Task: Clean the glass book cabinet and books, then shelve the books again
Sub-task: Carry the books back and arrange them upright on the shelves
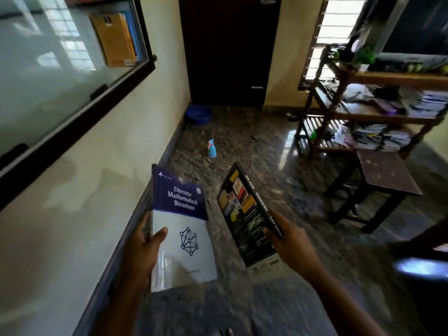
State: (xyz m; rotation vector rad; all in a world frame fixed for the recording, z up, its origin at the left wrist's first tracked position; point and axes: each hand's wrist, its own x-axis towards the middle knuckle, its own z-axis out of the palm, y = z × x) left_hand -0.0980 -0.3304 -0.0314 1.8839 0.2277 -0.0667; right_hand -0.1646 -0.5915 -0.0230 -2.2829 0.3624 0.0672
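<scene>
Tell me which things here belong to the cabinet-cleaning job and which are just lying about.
Job: glass cabinet, maths book in left hand, chemistry manual in right hand, probably the spray bottle.
Lying about: wooden rack, small table, dark door.

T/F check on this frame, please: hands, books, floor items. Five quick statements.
1. The left hand holds the blue book. True.
2. The right hand is empty. False: it grips the chemistry manual.
3. The spray bottle stands upright on the floor. True.
4. The basin is red. False: it is blue.
5. An orange book shows behind the glass of the cabinet. True.
</scene>
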